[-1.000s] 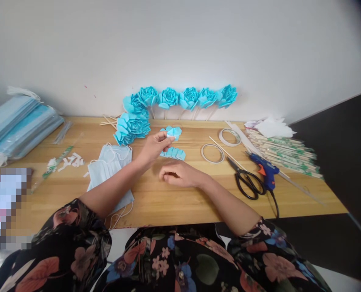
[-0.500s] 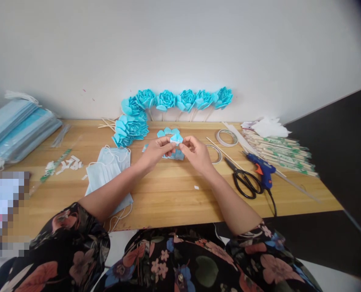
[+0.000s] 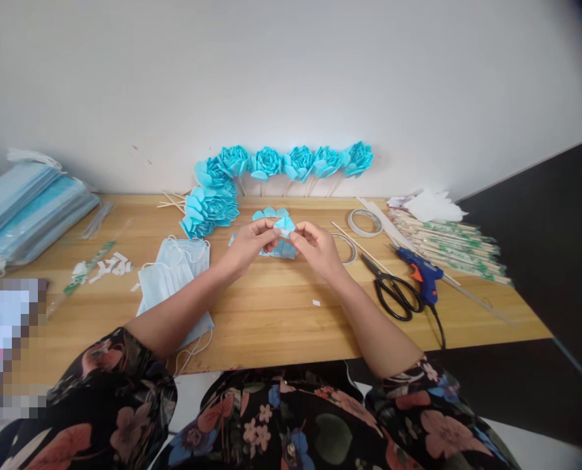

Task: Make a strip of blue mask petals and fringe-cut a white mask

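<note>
My left hand (image 3: 249,246) and my right hand (image 3: 316,247) meet above the middle of the wooden table (image 3: 271,313), both pinching one small folded blue petal piece (image 3: 285,224). Under them lie more blue petal pieces (image 3: 283,249), and a few others (image 3: 266,213) sit just behind. A tiny white scrap (image 3: 315,301) lies on the wood near my right wrist.
Blue paper flowers (image 3: 291,162) lean on the wall, with a bigger cluster (image 3: 207,207) to their left. Face masks (image 3: 173,277) lie left, mask packs (image 3: 26,205) far left. Tape rolls (image 3: 364,222), scissors (image 3: 391,294), a blue glue gun (image 3: 420,273) and wrapped chopsticks (image 3: 447,241) lie right.
My right hand rose from the table and joined my left hand on the blue petal piece; a white scrap now lies where it rested. Since half a second ago the hands barely moved.
</note>
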Tool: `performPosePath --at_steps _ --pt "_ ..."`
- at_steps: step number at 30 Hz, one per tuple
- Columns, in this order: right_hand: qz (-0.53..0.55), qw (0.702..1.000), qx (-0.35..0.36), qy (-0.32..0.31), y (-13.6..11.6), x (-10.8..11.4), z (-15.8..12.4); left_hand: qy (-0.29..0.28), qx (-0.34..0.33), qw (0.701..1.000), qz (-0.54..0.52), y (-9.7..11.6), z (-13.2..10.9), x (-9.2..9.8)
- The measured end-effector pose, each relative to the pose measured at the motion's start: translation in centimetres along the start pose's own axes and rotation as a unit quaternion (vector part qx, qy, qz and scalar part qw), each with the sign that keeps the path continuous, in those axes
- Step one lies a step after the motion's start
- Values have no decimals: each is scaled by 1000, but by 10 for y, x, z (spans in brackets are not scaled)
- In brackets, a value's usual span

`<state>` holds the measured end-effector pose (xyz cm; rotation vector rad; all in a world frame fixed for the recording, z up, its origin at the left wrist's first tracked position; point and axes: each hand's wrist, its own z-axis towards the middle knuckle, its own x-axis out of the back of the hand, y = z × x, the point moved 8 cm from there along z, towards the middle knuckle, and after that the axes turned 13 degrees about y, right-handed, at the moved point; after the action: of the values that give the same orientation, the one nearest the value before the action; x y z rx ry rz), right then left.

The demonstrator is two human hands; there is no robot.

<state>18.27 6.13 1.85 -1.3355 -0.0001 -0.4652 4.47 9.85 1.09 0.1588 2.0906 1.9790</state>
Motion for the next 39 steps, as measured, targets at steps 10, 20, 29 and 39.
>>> performPosePath --at_steps 10,20,29,39 --pt "-12 1000 10 9 -4 6 2 3 -8 1000 -1 1 1 1" --pt "-1 993 51 105 -14 21 -1 64 -28 997 19 -1 5 12" --pt "-158 966 185 84 -29 7 -9 40 -12 999 32 7 -5 1" --pt "-133 974 166 75 -23 6 -8 27 -15 999 26 6 -4 -1"
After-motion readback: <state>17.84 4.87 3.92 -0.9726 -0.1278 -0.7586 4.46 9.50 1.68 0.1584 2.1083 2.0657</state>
